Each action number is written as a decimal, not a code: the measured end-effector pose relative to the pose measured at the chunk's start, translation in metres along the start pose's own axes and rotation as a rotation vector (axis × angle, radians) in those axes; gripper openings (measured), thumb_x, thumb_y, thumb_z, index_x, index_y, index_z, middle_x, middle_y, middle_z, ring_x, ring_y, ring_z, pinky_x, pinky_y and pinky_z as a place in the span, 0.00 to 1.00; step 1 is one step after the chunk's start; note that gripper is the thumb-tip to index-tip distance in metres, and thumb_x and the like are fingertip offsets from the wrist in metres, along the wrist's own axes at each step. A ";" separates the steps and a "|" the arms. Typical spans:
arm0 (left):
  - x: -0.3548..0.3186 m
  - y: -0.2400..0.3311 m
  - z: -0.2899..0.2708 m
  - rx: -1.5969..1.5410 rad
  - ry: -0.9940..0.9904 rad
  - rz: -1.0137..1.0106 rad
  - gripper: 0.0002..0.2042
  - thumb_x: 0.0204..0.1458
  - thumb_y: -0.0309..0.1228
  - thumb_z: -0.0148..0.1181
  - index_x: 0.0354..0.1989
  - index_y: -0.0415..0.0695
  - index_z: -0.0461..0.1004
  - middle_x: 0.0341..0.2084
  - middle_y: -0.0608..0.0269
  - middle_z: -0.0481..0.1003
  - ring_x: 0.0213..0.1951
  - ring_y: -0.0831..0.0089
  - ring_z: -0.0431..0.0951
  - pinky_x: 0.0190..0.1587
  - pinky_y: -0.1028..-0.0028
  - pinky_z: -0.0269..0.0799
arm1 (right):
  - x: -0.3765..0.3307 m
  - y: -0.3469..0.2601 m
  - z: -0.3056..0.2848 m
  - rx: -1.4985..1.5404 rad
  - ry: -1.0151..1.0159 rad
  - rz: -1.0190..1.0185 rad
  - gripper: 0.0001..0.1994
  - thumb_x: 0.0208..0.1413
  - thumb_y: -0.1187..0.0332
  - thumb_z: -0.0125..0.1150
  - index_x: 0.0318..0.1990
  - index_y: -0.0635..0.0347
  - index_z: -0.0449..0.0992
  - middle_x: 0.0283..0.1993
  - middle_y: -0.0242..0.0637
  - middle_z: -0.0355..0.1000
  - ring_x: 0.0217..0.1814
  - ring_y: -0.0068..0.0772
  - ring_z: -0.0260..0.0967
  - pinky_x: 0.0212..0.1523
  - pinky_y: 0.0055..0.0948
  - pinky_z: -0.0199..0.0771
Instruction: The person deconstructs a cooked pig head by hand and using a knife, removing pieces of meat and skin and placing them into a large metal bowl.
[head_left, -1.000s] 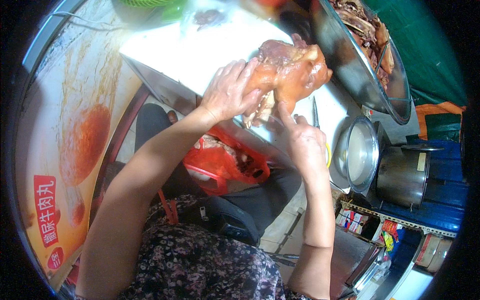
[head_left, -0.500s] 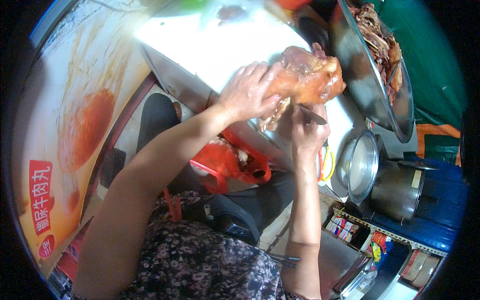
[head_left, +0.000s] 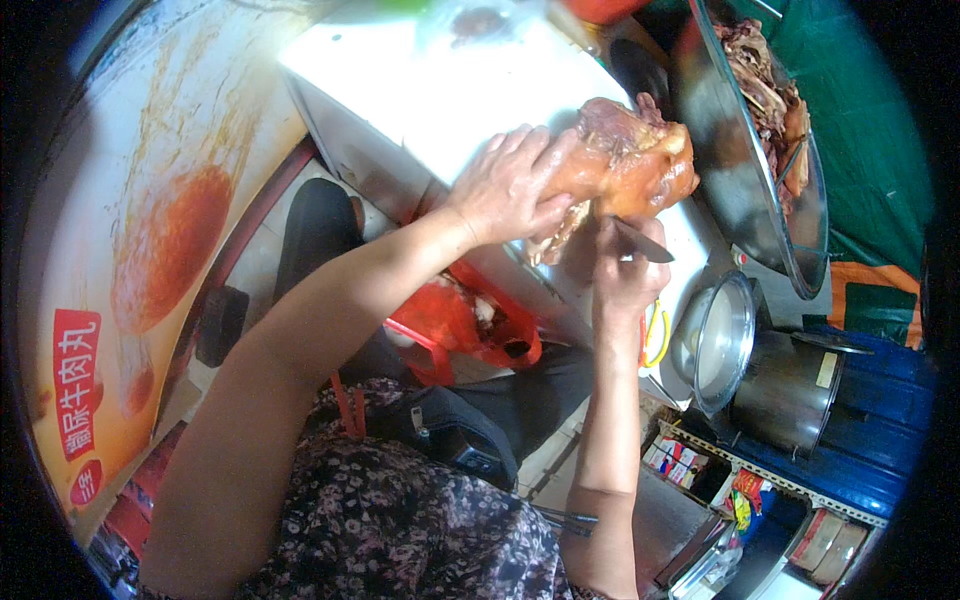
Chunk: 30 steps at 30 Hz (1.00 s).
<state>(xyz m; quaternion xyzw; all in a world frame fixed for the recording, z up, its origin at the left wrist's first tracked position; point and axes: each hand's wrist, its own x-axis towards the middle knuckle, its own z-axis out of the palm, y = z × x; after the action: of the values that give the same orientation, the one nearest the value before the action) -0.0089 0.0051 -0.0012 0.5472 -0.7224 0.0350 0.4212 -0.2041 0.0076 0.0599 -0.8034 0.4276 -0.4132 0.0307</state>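
A large piece of cooked meat (head_left: 637, 165), glossy brown with pale bone showing at its near side, lies on the white tabletop (head_left: 400, 100); it looks like a pig's head. From the left, my left hand (head_left: 508, 188) grips it, fingers over the skin and thumb by the bone. My right hand (head_left: 628, 280) is closed round a small knife (head_left: 648, 247) at the meat's near edge. The dark blade sticks out to the right of the fist; the handle is hidden in it. Scissors with yellow and red handles (head_left: 657, 335) lie beside my right wrist.
At the upper right a big metal basin (head_left: 730, 120) holds bony meat pieces (head_left: 765, 95). A steel bowl (head_left: 740, 345) with pale contents stands right of the table, beside a metal pot (head_left: 785, 390). A red plastic bag (head_left: 450, 325) with scraps hangs below the near edge.
The view has shifted slightly. My right hand has turned a little, and the knife blade shows more, pointing right. My left hand keeps its place on the meat.
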 end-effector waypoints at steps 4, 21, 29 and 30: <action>0.001 0.000 0.001 -0.030 -0.030 -0.018 0.38 0.55 0.47 0.61 0.71 0.40 0.59 0.55 0.41 0.70 0.57 0.44 0.71 0.60 0.52 0.67 | -0.006 0.000 0.012 -0.093 -0.068 -0.057 0.13 0.54 0.80 0.65 0.47 0.63 0.76 0.38 0.48 0.74 0.39 0.55 0.75 0.41 0.45 0.77; 0.000 -0.001 0.002 -0.023 -0.011 -0.009 0.38 0.55 0.47 0.62 0.71 0.39 0.60 0.55 0.41 0.70 0.57 0.44 0.70 0.60 0.52 0.67 | -0.003 0.001 0.013 -0.159 -0.036 -0.091 0.10 0.54 0.79 0.65 0.42 0.64 0.74 0.36 0.49 0.72 0.37 0.57 0.73 0.38 0.47 0.76; -0.001 -0.001 0.001 -0.028 -0.027 -0.022 0.38 0.55 0.47 0.61 0.71 0.39 0.60 0.56 0.41 0.70 0.57 0.43 0.70 0.60 0.52 0.66 | 0.000 -0.004 0.011 -0.077 -0.070 -0.055 0.10 0.53 0.80 0.65 0.42 0.63 0.74 0.36 0.48 0.72 0.37 0.56 0.73 0.38 0.46 0.75; 0.000 0.000 0.002 -0.033 -0.017 -0.020 0.38 0.54 0.47 0.61 0.71 0.39 0.60 0.56 0.41 0.70 0.57 0.43 0.70 0.60 0.52 0.66 | -0.002 -0.003 0.011 -0.109 -0.091 -0.045 0.11 0.53 0.80 0.66 0.43 0.64 0.74 0.36 0.48 0.72 0.37 0.56 0.73 0.39 0.46 0.75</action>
<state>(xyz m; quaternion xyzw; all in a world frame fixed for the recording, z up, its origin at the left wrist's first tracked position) -0.0100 0.0039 -0.0029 0.5479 -0.7208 0.0142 0.4243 -0.1951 0.0070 0.0527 -0.8312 0.4295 -0.3530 -0.0031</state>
